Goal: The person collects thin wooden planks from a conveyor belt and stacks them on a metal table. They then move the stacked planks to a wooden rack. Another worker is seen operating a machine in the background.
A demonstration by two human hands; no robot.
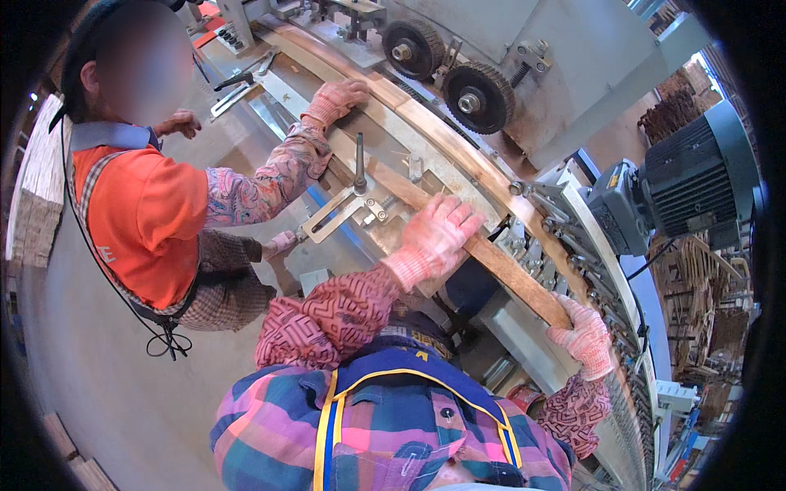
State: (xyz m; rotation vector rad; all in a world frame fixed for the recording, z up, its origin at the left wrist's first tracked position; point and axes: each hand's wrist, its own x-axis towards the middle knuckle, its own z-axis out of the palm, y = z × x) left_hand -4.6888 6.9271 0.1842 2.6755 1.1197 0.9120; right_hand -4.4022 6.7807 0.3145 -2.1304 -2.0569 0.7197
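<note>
A long brown wooden strip (pixel 517 277) lies slantwise before me, above the near side of the machine bed. My left hand (pixel 438 236), in a pink-and-white knit glove, closes over its middle from above. At its near right end, my right hand (pixel 583 337), gloved alike, grips the strip with fingers wrapped round the tip. Beyond it, more wooden strips (pixel 458 147) run end to end along the machine's feed track. A black clamp lever (pixel 360 166) on a slotted metal bracket (pixel 337 214) stands left of my left hand.
A co-worker in an orange shirt (pixel 147 229) stands at the left, one gloved hand (pixel 337 100) on the track. Two dark toothed feed wheels (pixel 477 98) sit over the strips. A grey motor (pixel 696 172) juts in at the right. Stacked boards (pixel 37 192) stand at the far left.
</note>
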